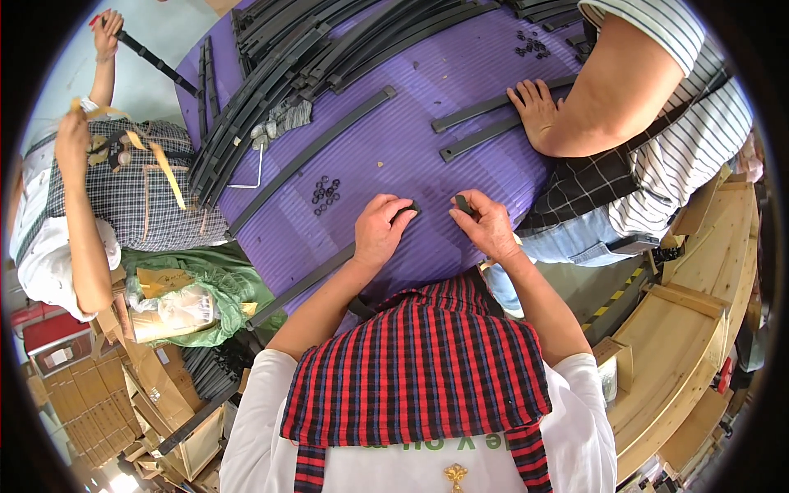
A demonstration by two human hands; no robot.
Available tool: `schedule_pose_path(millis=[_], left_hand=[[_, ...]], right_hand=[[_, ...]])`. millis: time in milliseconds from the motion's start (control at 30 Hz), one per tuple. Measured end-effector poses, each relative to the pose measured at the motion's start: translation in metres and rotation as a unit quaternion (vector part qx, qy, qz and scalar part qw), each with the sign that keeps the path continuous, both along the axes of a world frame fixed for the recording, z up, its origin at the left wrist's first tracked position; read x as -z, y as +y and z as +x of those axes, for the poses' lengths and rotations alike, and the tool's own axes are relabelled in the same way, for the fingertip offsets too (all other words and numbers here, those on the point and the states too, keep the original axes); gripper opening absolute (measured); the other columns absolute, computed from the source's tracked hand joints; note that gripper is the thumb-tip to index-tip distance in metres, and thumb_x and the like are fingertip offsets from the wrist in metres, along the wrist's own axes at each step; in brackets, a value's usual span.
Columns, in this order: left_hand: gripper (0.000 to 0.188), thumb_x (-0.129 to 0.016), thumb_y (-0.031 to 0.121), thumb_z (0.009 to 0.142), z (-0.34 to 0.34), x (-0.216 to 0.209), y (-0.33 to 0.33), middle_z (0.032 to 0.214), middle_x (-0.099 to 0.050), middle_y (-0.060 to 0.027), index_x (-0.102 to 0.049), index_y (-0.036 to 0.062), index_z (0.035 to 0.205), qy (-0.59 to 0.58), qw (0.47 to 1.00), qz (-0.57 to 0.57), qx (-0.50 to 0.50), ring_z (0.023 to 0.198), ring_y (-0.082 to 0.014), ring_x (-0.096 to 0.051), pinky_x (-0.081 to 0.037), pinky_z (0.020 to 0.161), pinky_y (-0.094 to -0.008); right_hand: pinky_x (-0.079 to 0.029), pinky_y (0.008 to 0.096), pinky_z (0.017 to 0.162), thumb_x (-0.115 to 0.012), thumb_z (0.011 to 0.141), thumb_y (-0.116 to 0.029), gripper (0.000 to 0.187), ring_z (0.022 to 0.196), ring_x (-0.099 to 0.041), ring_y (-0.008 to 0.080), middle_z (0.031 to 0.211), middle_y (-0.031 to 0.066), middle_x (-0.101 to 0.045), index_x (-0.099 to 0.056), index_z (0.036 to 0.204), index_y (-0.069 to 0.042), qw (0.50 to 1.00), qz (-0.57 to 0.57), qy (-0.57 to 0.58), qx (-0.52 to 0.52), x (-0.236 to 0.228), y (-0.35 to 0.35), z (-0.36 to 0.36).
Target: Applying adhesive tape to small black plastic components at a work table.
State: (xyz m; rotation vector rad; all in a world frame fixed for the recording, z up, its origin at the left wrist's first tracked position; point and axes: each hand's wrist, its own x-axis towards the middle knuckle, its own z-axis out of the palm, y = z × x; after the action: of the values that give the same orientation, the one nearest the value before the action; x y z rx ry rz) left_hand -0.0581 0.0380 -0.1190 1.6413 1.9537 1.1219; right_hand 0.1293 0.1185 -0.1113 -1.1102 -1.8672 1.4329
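My left hand [380,232] is closed around the end of a long flat black strip [308,281]. Its tip shows at my thumb, and the rest runs back past my left forearm toward the lower left. Pinched in my right hand [489,226] is a small flat dark piece [463,203], a short gap from the strip's tip. I cannot make out exactly what this piece is. Left of my hands lies a loose cluster of small black rings [325,195]. Another black strip [312,160] stretches diagonally beyond them.
The purple ribbed tabletop [362,148] bears a large pile of black strips [288,70], a grey glove [288,119] and a bent metal rod [260,164]. A co-worker's hand [538,111] rests by two strips at right; another person stands at left. Wooden crates [666,345] stand lower right.
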Motion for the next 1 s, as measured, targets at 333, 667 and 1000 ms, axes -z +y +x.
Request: schedule_pose_path(millis=[333,667,1000], left_hand=[[0.025,-0.070,0.021,0.068,-0.007,0.004,0.001,0.088,-0.058,-0.0054,-0.062,0.0077,0.089,0.125,0.990,0.052,0.029,0.081,-0.0248,-0.056,-0.045,0.070,-0.0333],[0.025,-0.070,0.020,0.067,-0.015,0.014,0.006,0.086,-0.061,-0.0069,-0.062,0.0074,0.088,0.094,0.994,0.058,-0.003,0.081,-0.0249,-0.056,-0.045,0.071,-0.0344],[0.023,-0.070,0.018,0.068,-0.029,0.015,0.014,0.087,-0.062,-0.0080,-0.063,0.0052,0.087,0.043,0.997,0.046,-0.052,0.082,-0.0251,-0.056,-0.045,0.072,-0.0333]], right_hand=[[-0.040,0.0171,0.054,-0.064,0.078,-0.008,0.018,0.060,-0.045,0.0015,0.070,-0.0032,-0.055,-0.057,0.094,0.000,1.000,-0.007,0.002,0.002,0.007,0.003,-0.004],[-0.039,0.0169,0.054,-0.064,0.078,-0.008,0.018,0.059,-0.044,0.0015,0.069,-0.0036,-0.054,-0.057,0.093,0.001,1.000,-0.009,0.000,-0.001,0.002,0.003,-0.003],[-0.036,0.0161,0.052,-0.063,0.079,-0.008,0.017,0.057,-0.041,0.0007,0.067,-0.0054,-0.052,-0.057,0.092,0.000,1.000,-0.009,0.004,-0.005,0.001,0.003,-0.004]])
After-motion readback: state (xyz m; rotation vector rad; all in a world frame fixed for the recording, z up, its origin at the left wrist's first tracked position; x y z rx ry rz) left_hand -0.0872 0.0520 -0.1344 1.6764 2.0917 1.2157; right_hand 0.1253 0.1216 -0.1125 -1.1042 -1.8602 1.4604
